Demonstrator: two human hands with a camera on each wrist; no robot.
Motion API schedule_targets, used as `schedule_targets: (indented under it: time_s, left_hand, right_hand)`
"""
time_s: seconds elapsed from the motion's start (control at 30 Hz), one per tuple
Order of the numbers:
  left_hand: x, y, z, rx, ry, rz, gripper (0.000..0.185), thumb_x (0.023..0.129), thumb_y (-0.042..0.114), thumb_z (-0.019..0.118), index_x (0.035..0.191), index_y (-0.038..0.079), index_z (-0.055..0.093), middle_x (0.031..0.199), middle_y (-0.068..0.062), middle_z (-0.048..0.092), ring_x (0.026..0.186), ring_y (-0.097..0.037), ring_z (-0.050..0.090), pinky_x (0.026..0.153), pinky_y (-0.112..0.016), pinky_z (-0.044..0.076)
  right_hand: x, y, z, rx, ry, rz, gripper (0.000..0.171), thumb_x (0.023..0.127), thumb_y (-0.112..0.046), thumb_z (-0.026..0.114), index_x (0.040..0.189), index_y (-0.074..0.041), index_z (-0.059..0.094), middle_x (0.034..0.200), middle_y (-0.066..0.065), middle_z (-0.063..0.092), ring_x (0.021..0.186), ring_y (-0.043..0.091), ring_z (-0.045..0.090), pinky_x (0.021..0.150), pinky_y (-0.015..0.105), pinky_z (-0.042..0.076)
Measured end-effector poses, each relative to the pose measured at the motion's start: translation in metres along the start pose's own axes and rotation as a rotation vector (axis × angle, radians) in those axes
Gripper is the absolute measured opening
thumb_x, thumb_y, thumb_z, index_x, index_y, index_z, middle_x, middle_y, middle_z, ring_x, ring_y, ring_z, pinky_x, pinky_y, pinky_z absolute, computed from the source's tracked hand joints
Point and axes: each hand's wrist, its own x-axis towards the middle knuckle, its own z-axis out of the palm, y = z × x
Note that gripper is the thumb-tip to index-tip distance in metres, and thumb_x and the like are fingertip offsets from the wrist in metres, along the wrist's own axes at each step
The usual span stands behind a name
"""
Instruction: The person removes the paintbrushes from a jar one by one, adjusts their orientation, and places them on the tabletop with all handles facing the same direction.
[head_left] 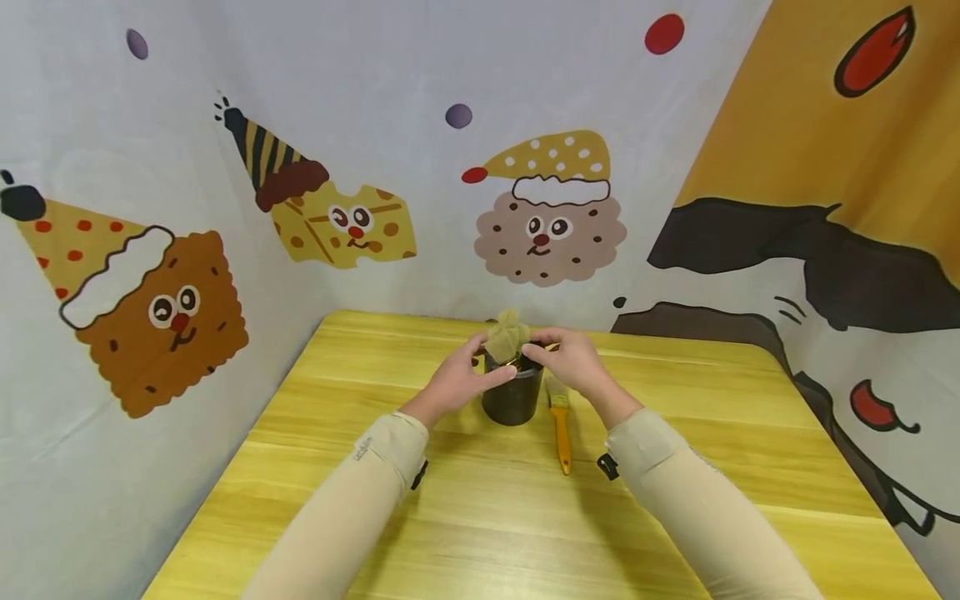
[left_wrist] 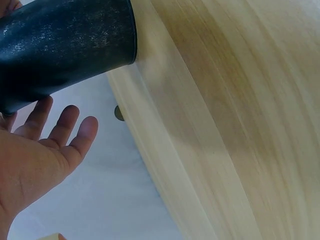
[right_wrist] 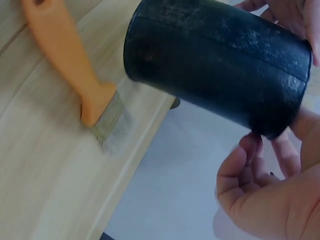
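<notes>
A black cylindrical pot (head_left: 512, 403) stands upright near the far side of the table, with a pale yellow-green cactus-like piece (head_left: 507, 340) rising from its mouth. My left hand (head_left: 459, 382) holds the pot's rim from the left, thumb along the near edge. In the left wrist view its other fingers (left_wrist: 75, 145) spread loosely beside the dark wall. From the right, my right hand (head_left: 576, 364) grips the rim close to the cactus-like piece, its lower fingers (right_wrist: 232, 167) curled under the rim in the right wrist view. The inside of the pot is mostly hidden.
Just right of the pot lies a flat paintbrush (head_left: 562, 437) with an orange handle, bristles toward the far edge. The wooden table (head_left: 465, 533) ends close behind the pot, against a printed cloth backdrop (head_left: 420, 75).
</notes>
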Motion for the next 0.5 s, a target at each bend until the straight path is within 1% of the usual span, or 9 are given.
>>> schedule_targets:
  time_s: [0.17, 0.27, 0.33, 0.4, 0.5]
  left_hand:
    - [-0.001, 0.000, 0.002, 0.002, 0.000, 0.012, 0.102, 0.092, 0.072, 0.071, 0.172, 0.029, 0.024, 0.174, -0.008, 0.036, 0.155, -0.036, 0.044, 0.119, -0.061, 0.046]
    - [-0.001, -0.001, 0.003, 0.000, 0.001, 0.015, 0.101, 0.093, 0.072, 0.071, 0.172, 0.030, 0.025, 0.173, -0.008, 0.037, 0.155, -0.037, 0.044, 0.119, -0.060, 0.046]
    - [-0.001, -0.001, 0.003, 0.000, 0.001, 0.014, 0.100, 0.093, 0.071, 0.071, 0.172, 0.031, 0.025, 0.174, -0.007, 0.036, 0.155, -0.038, 0.043, 0.119, -0.061, 0.046]
    - [-0.001, -0.002, 0.002, 0.000, 0.002, 0.007, 0.098, 0.093, 0.070, 0.072, 0.171, 0.035, 0.024, 0.174, -0.005, 0.035, 0.156, -0.037, 0.043, 0.119, -0.061, 0.045]
    - [-0.002, -0.002, 0.001, 0.000, 0.006, -0.003, 0.096, 0.093, 0.070, 0.072, 0.170, 0.040, 0.024, 0.175, -0.003, 0.034, 0.156, -0.035, 0.042, 0.120, -0.062, 0.045]
  right_hand:
    - [0.005, -0.005, 0.009, -0.003, 0.100, 0.015, 0.032, 0.104, -0.035, 0.071, 0.124, -0.011, 0.079, 0.131, 0.012, 0.076, 0.113, 0.034, 0.072, 0.091, 0.047, 0.063]
    - [0.004, -0.008, 0.007, 0.013, 0.119, 0.032, 0.030, 0.105, -0.036, 0.070, 0.121, -0.012, 0.080, 0.126, 0.012, 0.077, 0.108, 0.031, 0.071, 0.085, 0.042, 0.062]
    - [0.003, -0.011, 0.002, 0.038, 0.122, 0.048, 0.031, 0.105, -0.039, 0.070, 0.121, -0.014, 0.080, 0.124, 0.011, 0.076, 0.105, 0.030, 0.069, 0.082, 0.040, 0.060]
    - [0.002, -0.015, -0.008, 0.066, 0.131, 0.050, 0.033, 0.105, -0.042, 0.070, 0.122, -0.016, 0.079, 0.123, 0.011, 0.075, 0.104, 0.029, 0.068, 0.083, 0.039, 0.057]
    - [0.000, -0.025, -0.026, 0.144, 0.154, 0.042, 0.035, 0.104, -0.045, 0.071, 0.122, -0.015, 0.079, 0.121, 0.011, 0.075, 0.109, 0.030, 0.066, 0.092, 0.044, 0.055]
